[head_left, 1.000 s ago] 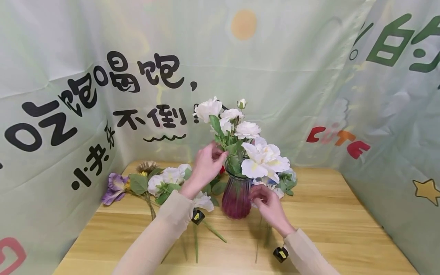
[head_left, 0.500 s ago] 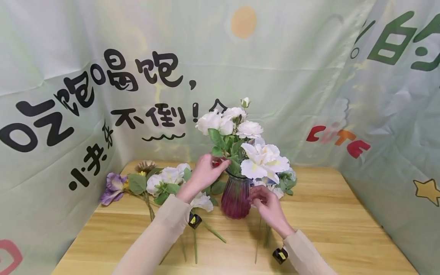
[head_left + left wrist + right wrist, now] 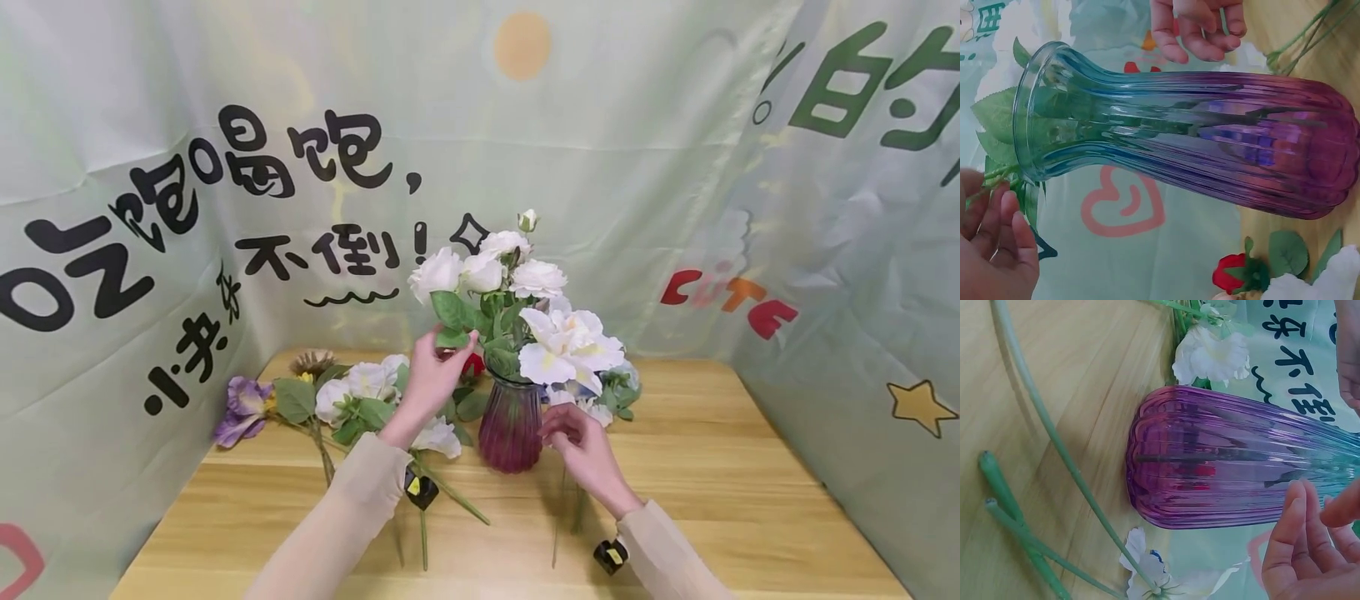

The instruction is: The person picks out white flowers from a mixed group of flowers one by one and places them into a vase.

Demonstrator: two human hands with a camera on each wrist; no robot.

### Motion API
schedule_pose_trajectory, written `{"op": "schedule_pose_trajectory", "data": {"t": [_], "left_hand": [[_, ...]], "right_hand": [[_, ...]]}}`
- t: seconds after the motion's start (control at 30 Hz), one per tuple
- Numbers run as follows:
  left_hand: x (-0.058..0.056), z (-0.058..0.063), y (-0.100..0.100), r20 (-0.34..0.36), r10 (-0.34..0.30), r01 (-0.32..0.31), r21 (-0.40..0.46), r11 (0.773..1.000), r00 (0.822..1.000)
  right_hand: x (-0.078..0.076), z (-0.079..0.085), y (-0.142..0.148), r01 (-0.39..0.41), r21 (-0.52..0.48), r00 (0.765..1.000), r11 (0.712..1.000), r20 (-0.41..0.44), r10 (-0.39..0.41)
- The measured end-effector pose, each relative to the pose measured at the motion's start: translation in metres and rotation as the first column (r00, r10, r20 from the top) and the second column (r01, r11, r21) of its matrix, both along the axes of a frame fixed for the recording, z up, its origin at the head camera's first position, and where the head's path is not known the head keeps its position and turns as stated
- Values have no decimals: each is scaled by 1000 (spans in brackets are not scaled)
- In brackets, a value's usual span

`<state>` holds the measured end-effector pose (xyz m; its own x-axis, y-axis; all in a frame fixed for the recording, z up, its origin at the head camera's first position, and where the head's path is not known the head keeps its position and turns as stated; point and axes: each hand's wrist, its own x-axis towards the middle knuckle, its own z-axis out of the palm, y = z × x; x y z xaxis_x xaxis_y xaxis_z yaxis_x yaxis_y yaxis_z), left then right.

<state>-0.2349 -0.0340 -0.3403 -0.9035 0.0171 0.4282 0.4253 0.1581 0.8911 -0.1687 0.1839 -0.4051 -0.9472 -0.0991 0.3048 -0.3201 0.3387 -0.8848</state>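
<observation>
A ribbed glass vase (image 3: 510, 429), clear bluish at the neck and purple-pink below, stands upright on the table. White roses (image 3: 538, 277) with green leaves and a large white ruffled flower (image 3: 572, 350) rise from its mouth. My left hand (image 3: 431, 375) is left of the rim, pinching a green stem (image 3: 999, 175) between thumb and fingers; that stem carries leaves and a white rose (image 3: 437, 273) leaning left. My right hand (image 3: 588, 450) is beside the vase's right side, its fingers loosely bent and fingertips right at the glass. Stems (image 3: 1175, 456) show inside the vase.
Left of the vase lie a purple flower (image 3: 243, 408), white flowers (image 3: 371, 379) and a red rose (image 3: 1230, 273). Blue and white blooms (image 3: 621, 387) lie behind right, with loose stems (image 3: 1054, 434) toward the front. Printed cloth walls (image 3: 637, 192) enclose the wooden table (image 3: 697, 467).
My left hand has moved down and left from above the rim, and the white rose it holds has swung lower and leftward. My right hand has stayed beside the vase.
</observation>
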Motion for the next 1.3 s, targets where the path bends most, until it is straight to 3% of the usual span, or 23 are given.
{"op": "schedule_pose_trajectory", "data": {"t": [0.07,0.2,0.37,0.53,0.63,0.83,1.0,1.17,1.3], "left_hand": [[-10,-7,1,-37,17,-16,12,1000,999],[-13,-1,3,-101,56,-62,-57,996,993],[-14,9,6,-149,55,-77,-149,986,987],[-13,15,11,-159,16,-63,-293,954,987],[-14,16,14,-176,18,-77,-336,939,984],[-17,13,16,-231,48,-134,-375,917,972],[-18,15,20,-281,79,-181,-359,916,956],[-17,15,18,-265,57,-165,-406,899,963],[-19,15,16,-235,36,-128,-391,912,971]], "right_hand": [[-1,-1,0,-5,-5,1000,1000,-8,5],[-2,-3,-1,-3,-34,1000,999,-18,2],[-3,-6,-2,-18,-60,1000,998,-5,17],[-4,-6,-3,-26,-93,1000,995,-18,24],[-5,-6,-3,-25,-95,999,995,-23,23],[-4,-5,-3,-15,-75,1000,997,6,16],[-2,-4,-1,-23,-73,1000,997,-11,22],[-1,-4,-2,-21,-77,1000,997,-5,21],[0,-2,-3,-18,-83,1000,996,6,19]]}}
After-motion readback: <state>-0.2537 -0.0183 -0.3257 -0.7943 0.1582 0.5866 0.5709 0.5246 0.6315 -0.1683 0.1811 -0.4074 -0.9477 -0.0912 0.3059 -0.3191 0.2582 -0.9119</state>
